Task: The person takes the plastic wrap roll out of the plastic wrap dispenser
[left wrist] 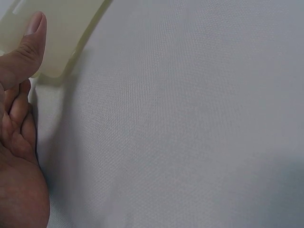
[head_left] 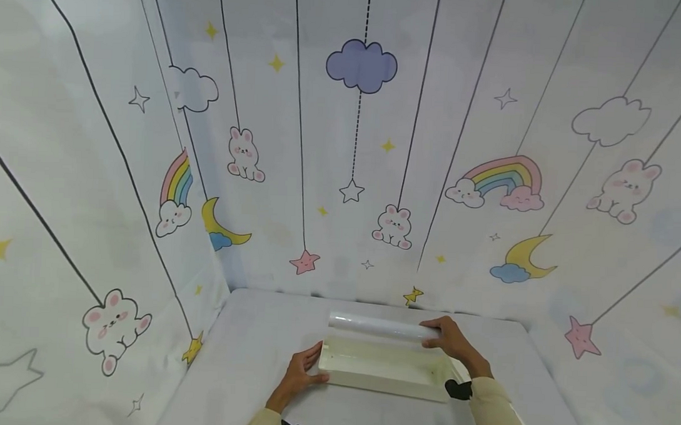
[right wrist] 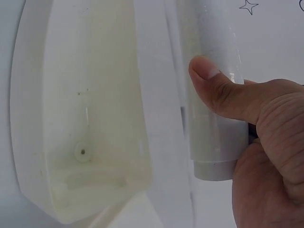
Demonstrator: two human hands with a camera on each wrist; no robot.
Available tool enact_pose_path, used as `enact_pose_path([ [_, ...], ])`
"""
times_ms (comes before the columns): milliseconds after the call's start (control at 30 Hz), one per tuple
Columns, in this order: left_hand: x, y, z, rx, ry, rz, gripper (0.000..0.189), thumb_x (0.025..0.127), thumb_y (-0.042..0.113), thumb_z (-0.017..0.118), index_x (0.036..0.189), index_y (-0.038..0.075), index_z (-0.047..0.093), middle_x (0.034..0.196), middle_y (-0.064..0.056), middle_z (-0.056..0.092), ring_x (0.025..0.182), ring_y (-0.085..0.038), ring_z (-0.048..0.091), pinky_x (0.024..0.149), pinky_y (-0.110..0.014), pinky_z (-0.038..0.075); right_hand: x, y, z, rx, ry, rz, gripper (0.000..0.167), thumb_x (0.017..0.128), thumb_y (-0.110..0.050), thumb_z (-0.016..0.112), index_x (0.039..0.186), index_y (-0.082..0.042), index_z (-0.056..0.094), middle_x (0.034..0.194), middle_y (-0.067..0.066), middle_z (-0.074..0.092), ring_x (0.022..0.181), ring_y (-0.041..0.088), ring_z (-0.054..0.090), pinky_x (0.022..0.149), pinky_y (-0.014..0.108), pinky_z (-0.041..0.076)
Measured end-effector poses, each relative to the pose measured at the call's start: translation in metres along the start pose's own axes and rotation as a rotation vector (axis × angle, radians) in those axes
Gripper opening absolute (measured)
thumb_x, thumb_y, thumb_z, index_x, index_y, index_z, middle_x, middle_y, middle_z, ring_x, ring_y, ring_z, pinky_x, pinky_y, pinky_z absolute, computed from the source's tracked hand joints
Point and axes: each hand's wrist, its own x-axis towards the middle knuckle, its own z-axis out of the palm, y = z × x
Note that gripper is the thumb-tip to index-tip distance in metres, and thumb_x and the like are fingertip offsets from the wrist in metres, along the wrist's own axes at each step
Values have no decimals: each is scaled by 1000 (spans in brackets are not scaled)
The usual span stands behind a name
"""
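A roll of cling film (head_left: 381, 327), clear and shiny on a pale core, lies lengthwise just beyond a long cream open box (head_left: 387, 384). My right hand (head_left: 450, 338) grips the roll near its right end; in the right wrist view the thumb lies across the film (right wrist: 213, 128) and the core end sticks out below. My left hand (head_left: 301, 374) holds the box's left end, fingers at the far corner and thumb at the near one. The left wrist view shows that thumb against the box wall (left wrist: 61, 28). Inside the box, a small round fitting (right wrist: 82, 151) shows near one end.
A cream piece (head_left: 457, 368) shows at the box's right end, partly hidden by the right forearm. All of this is on a white cloth-covered table (head_left: 246, 340). White curtains (head_left: 298, 142) printed with rabbits, clouds and stars stand around its back and sides.
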Motion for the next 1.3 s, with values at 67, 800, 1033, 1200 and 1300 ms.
enact_pose_path([
  [67, 0, 0, 1, 14, 3, 3, 106, 83, 26, 98, 165, -6, 39, 172, -22, 39, 158, -23, 43, 115, -5, 38, 1, 1, 0, 1, 6, 3, 49, 79, -1, 93, 122, 16, 75, 122, 33, 77, 110, 47, 76, 92, 35, 64],
  [800, 0, -3, 0, 2, 12, 30, 104, 83, 26, 98, 163, -7, 41, 170, -24, 40, 156, -17, 47, 118, -8, 40, 9, 11, 9, 21, 48, 36, 48, 77, 1, 93, 121, 14, 77, 123, 34, 77, 112, 48, 74, 92, 31, 61],
  [1033, 2, -5, -1, 23, -7, 91, 101, 86, 26, 96, 162, -10, 41, 169, -29, 40, 156, -24, 48, 120, -13, 43, 10, 16, 12, 26, 43, 54, 49, 78, -2, 94, 122, 13, 77, 127, 34, 76, 119, 50, 72, 96, 35, 61],
  [1200, 2, -6, -1, 5, -9, 72, 101, 86, 26, 96, 163, -9, 40, 169, -28, 39, 156, -20, 48, 119, -12, 42, 11, 21, 17, 7, 54, 27, 48, 76, 0, 94, 119, 14, 77, 122, 34, 77, 111, 43, 75, 89, 28, 60],
  [1300, 1, -3, 0, -36, 0, 21, 105, 82, 27, 99, 164, -5, 41, 171, -22, 40, 158, -23, 45, 119, -9, 40, 13, 23, 18, 26, 51, 9, 48, 76, 2, 94, 118, 15, 77, 119, 35, 77, 106, 38, 77, 86, 27, 61],
])
